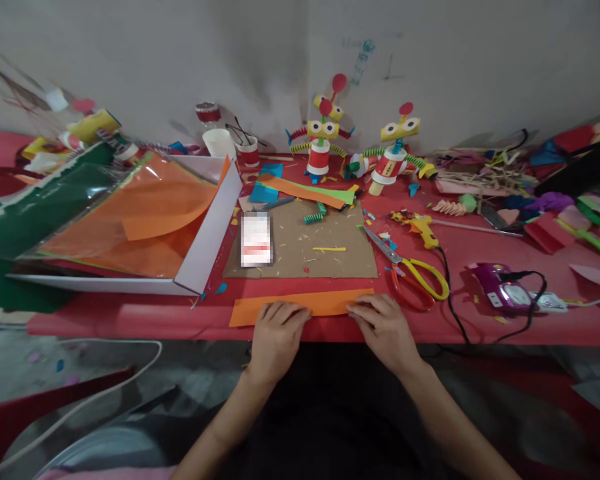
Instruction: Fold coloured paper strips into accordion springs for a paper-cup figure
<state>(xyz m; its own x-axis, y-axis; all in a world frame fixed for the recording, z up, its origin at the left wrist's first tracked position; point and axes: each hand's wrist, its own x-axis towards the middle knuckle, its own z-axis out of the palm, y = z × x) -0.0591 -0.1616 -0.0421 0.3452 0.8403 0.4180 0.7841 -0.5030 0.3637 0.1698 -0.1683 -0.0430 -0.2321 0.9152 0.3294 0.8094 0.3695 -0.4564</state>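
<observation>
A long orange paper strip (325, 302) lies along the front edge of the red table (130, 313). My left hand (276, 337) rests on the strip's near edge left of its middle, fingers curled down and pressing it. My right hand (385, 327) presses the strip's right end with its fingers bent onto the paper. Both hands touch only the strip. Just behind it lies a brown cardboard sheet (325, 250) with paper scraps on it.
Yellow-handled scissors (420, 273) and a yellow glue gun (423, 229) lie right of the cardboard. A purple device (500, 288) with cables sits further right. Two paper-cup robot figures (320, 143) (393, 157) stand by the wall. A stack of orange and green sheets (130, 220) fills the left.
</observation>
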